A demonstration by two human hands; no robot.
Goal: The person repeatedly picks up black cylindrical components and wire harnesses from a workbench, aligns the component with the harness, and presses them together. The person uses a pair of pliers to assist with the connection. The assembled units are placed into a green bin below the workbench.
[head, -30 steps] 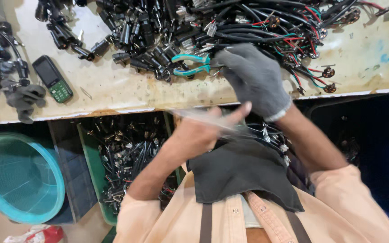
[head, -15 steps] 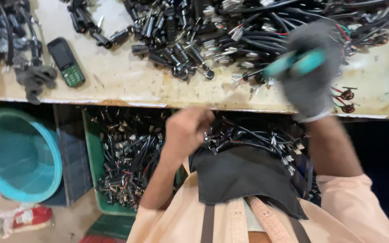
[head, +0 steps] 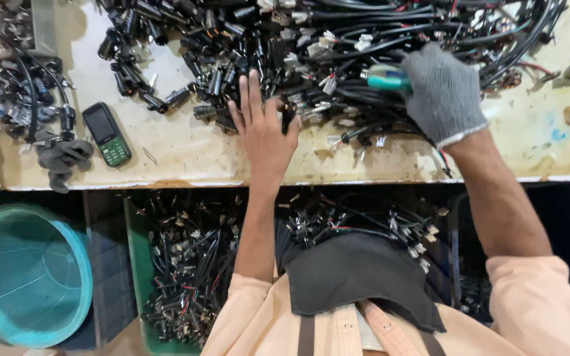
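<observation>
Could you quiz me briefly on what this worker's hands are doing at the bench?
1. True or false: the right hand wears a grey knitted glove.
2. What does the bare left hand rest on: A) the pile of black cables and connectors, B) the small dark mobile phone with green keypad, C) the round teal plastic basket?
3. What colour is the tool handle in the gloved hand?
Key: 1 true; 2 A; 3 teal.

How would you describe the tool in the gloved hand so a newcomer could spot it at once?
Start at the pale worktable and its heap of black cables. At the heap's right side sits the right hand in a grey knit glove. The tool juts from its fist: its teal handle is the only bright colour among the black wires.
</observation>
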